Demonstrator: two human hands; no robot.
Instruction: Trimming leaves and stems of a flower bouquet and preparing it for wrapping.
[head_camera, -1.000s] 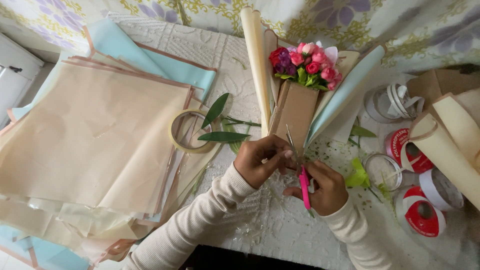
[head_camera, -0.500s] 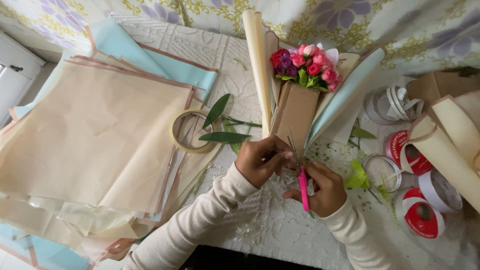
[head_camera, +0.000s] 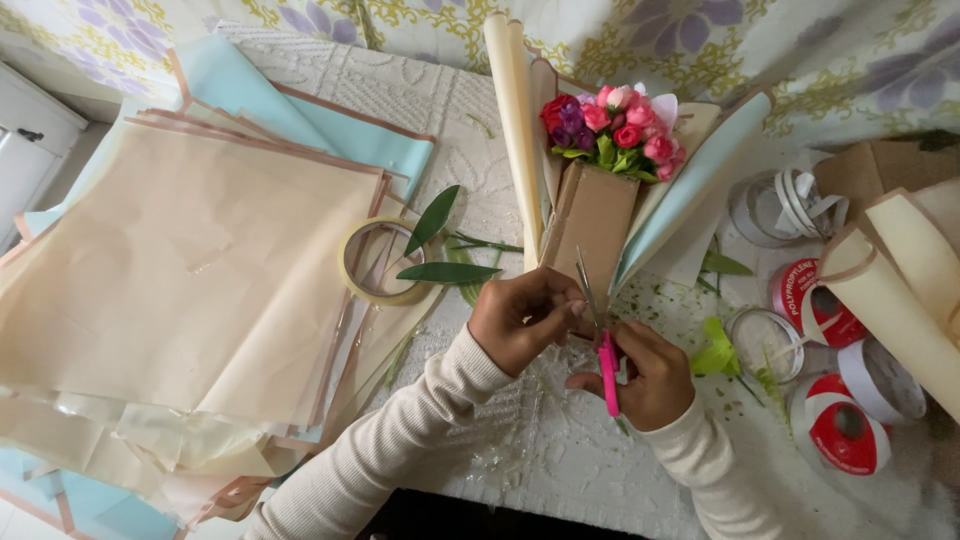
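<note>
A small bouquet of pink, red and purple flowers lies wrapped in brown paper with cream and pale blue sheets behind it. My left hand pinches the bottom of the wrap, fingers closed on it. My right hand grips pink-handled scissors, their thin blades pointing up at the base of the brown paper beside my left fingers.
A stack of beige and blue wrapping sheets fills the left. A tape roll and green leaves lie near the bouquet. Ribbon spools and paper rolls crowd the right. Green stem scraps litter the white cloth.
Both hands stay at the base of the wrap. The scissors shifted only slightly between the frames.
</note>
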